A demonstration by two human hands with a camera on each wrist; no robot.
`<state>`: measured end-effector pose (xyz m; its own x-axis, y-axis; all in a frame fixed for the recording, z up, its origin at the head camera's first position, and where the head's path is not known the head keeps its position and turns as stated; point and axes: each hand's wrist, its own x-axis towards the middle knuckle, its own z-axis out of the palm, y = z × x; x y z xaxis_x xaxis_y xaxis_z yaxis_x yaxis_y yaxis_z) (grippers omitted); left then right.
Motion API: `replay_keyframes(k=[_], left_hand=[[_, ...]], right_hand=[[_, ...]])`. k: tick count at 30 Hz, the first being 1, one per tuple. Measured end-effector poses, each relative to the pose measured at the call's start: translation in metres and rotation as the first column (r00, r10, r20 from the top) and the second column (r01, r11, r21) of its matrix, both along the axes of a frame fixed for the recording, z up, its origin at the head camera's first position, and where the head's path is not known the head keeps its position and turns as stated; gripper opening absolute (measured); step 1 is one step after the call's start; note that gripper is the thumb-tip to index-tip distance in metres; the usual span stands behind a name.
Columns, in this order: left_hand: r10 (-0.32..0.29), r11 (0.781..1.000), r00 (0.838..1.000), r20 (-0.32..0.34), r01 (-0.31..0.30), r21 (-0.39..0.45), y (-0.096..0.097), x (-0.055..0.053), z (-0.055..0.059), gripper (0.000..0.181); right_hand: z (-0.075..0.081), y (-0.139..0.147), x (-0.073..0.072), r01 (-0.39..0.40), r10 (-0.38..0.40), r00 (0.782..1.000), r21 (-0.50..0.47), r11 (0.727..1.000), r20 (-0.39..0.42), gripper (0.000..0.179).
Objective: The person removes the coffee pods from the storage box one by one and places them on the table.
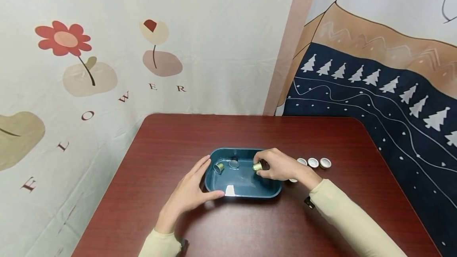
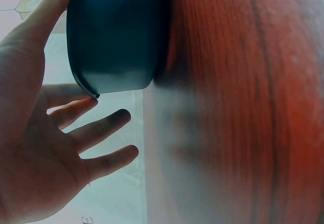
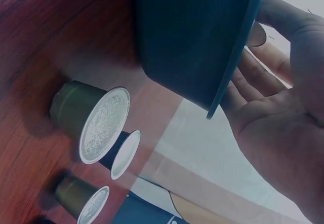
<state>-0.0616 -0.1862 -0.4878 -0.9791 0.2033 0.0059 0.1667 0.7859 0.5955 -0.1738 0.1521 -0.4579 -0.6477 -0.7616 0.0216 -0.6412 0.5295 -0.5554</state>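
My right hand (image 1: pixel 280 165) pinches a light green coffee capsule (image 1: pixel 257 166) between thumb and fingers, over the right part of a blue tray (image 1: pixel 246 185). In the right wrist view the hand's fingers reach over the tray's wall, and only the rounded end of the capsule (image 3: pixel 257 34) shows. A green capsule (image 1: pixel 219 168) lies on its side at the left end of the tray, near a dark capsule (image 1: pixel 234 163). My left hand (image 1: pixel 189 189) spans the tray's left end with fingers spread, thumb at the front rim and fingertips at the left rim.
To the right of the tray, capsules stand lid up on the brown table (image 1: pixel 171 138): a white-lidded one (image 1: pixel 325 163), one beside it (image 1: pixel 313 163), and others partly hidden by the right hand. Printed cloths (image 1: pixel 228 43) hang behind the table.
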Motion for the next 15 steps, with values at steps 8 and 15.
replay_keyframes(k=[8,15], left_hand=[[0.002,1.000,1.000,-0.002,-0.002,0.004,-0.0005,0.0001,-0.0009,0.124],[0.006,1.000,1.000,-0.004,-0.006,0.006,0.0000,-0.0006,-0.0014,0.124]], right_hand=[[0.0008,0.0040,0.0011,0.016,-0.015,1.000,-0.106,0.994,0.010,0.021],[0.0008,0.0056,0.0020,0.019,-0.018,1.000,-0.162,0.987,0.007,0.025]])
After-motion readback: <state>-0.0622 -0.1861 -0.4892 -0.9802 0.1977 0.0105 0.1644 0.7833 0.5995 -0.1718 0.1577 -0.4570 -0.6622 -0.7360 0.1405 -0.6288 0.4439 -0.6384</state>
